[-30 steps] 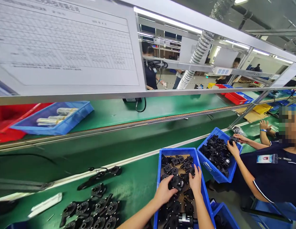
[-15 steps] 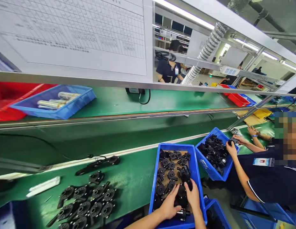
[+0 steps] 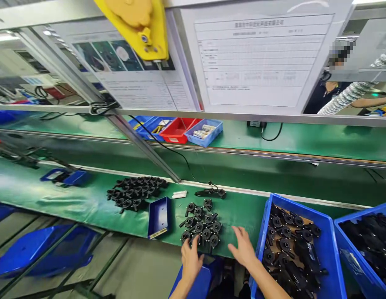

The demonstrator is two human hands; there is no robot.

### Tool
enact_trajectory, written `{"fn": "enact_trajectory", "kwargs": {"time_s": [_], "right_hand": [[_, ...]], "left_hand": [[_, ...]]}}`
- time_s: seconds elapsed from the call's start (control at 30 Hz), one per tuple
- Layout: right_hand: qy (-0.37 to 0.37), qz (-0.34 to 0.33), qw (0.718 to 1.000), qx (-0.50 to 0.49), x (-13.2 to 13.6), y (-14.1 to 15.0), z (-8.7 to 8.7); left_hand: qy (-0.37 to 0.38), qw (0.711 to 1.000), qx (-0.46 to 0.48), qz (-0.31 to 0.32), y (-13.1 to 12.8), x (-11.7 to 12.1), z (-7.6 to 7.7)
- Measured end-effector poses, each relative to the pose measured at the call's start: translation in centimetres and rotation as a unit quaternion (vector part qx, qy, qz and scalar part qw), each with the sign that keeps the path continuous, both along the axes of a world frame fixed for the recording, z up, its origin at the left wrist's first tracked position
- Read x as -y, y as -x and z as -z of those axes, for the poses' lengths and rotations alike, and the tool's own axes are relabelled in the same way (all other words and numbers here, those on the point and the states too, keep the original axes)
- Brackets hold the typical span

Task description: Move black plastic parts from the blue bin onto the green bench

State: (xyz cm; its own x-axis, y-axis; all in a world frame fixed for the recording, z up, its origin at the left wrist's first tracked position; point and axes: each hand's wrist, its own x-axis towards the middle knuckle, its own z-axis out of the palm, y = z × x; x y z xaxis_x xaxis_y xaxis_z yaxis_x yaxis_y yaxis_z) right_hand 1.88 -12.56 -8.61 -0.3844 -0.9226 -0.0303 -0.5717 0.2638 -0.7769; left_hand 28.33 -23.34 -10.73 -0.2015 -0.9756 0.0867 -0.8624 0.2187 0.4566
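My left hand (image 3: 191, 258) is at the front of a cluster of round black plastic housings (image 3: 199, 226) with short side spouts, on the green bench. Its fingers are apart and reach the nearest housings; whether they touch cannot be told. My right hand (image 3: 243, 250) hovers near the bench's front edge, between that cluster and a blue bin, with fingers spread and nothing in it. The deep blue bin (image 3: 265, 232) stands to its right, holding more black housings (image 3: 285, 245) on brown cardboard and bulkier black parts in front.
A second blue bin (image 3: 351, 265) of black parts stands at far right. A black electric screwdriver-like tool (image 3: 211, 192) lies behind the cluster. Left of it are a small dark-blue tray (image 3: 159, 218) and more black parts (image 3: 133, 192). A metal post (image 3: 146, 149) slants down to the bench.
My view has swung left. Both hands have left the blue bin: the left is now at the cluster of housings, the right above the bench edge beside the bin.
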Motion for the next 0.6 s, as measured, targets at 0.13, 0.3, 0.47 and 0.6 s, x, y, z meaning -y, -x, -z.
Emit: {"fn": "enact_trajectory", "kwargs": {"time_s": [0.13, 0.3, 0.47, 0.6], "right_hand": [[-0.133, -0.013, 0.991, 0.013, 8.9, -8.7, 1.5], [-0.175, -0.01, 0.984, -0.01, 12.0, -12.1, 2.5], [-0.191, -0.02, 0.981, -0.02, 11.5, -9.6, 2.8], [-0.226, -0.009, 0.973, -0.042, 11.8, -8.4, 2.3]], "left_hand": [[-0.086, 0.996, 0.005, -0.027, -4.7, 5.3, 0.8], [-0.141, 0.989, -0.019, 0.03, -4.6, 6.9, 0.6], [-0.173, 0.985, -0.014, -0.017, -1.8, 5.3, 2.0], [-0.174, 0.984, 0.005, -0.03, 0.6, 4.2, 3.0]]}}
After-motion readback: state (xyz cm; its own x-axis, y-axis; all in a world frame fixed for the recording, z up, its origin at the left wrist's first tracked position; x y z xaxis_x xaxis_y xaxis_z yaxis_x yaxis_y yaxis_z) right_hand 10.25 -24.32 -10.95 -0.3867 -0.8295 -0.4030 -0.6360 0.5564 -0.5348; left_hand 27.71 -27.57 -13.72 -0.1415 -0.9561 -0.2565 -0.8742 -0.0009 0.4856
